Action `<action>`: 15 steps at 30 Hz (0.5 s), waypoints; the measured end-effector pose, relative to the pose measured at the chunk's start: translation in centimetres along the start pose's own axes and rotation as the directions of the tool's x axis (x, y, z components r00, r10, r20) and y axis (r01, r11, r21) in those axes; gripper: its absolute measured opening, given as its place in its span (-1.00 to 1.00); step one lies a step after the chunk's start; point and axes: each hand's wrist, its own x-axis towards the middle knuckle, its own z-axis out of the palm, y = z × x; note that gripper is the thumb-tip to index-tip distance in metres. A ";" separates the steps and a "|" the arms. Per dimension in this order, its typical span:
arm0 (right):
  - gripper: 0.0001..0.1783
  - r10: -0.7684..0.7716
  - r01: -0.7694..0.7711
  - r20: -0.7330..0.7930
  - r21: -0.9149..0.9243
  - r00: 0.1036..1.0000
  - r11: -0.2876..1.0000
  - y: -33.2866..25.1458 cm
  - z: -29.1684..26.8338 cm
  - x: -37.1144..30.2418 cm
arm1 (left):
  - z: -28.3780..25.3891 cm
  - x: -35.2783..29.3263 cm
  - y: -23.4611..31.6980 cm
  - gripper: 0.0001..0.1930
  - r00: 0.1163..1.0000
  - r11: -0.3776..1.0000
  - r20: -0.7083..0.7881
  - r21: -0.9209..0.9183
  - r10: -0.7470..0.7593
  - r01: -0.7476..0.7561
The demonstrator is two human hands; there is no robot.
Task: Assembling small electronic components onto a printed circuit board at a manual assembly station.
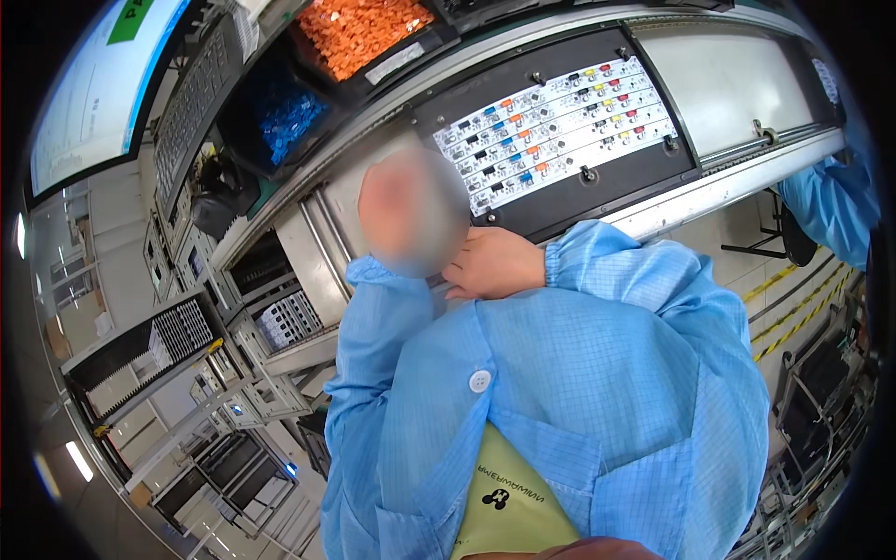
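Note:
My left hand is raised over the near edge of the bench, left of a black frame. A round blurred patch covers most of its fingers, so their pose is hidden. My right hand lies just beside it, in front of the frame's near left corner. Its fingers are bent in toward the left hand, and their tips and anything between them are hidden. The black frame carries several white circuit board strips with orange, blue, yellow, red and black components. Dark knobs stand along the frame's edges.
Behind the frame sits a bin of orange parts, with a bin of blue parts to its left. A keyboard and a monitor stand far left. Metal rails edge the line. Another person's blue sleeve shows at right.

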 end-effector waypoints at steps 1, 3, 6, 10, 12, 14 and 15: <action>-0.67 0.051 -0.051 -0.003 0.024 0.999 0.998 0.0 0.2 0.0 | -0.5 -0.2 -0.4 -0.84 1.000 1.000 0.005 -0.010 -0.026 0.026; -0.71 0.108 -0.109 -0.068 -0.009 0.992 0.994 0.0 1.1 -0.4 | -2.2 -0.8 -1.4 -0.85 0.998 0.999 0.036 0.014 -0.049 0.048; -0.77 0.246 -0.259 -0.177 -0.052 0.953 0.965 -0.3 1.6 -0.7 | -5.3 -1.7 -4.2 -0.86 0.997 0.998 0.054 0.039 -0.048 0.046; -0.84 0.441 -0.489 -0.325 -0.081 0.837 0.869 -2.4 2.8 1.8 | -13.4 -2.7 -8.1 -0.85 0.995 0.998 0.096 0.065 -0.027 0.021; -0.85 0.503 -0.587 -0.422 -0.092 0.754 0.804 -3.4 3.3 3.1 | -17.2 -3.4 -9.9 -0.85 0.995 0.996 0.087 0.086 -0.046 0.039; -0.85 0.563 -0.681 -0.475 -0.110 0.676 0.724 -3.8 4.2 4.1 | -20.6 -4.0 -11.8 -0.85 0.995 0.996 0.092 0.084 -0.047 0.039; -0.86 0.553 -0.697 -0.530 -0.106 0.643 0.709 -3.8 4.6 4.5 | -22.4 -4.2 -12.7 -0.85 0.994 0.994 0.083 0.096 -0.065 0.057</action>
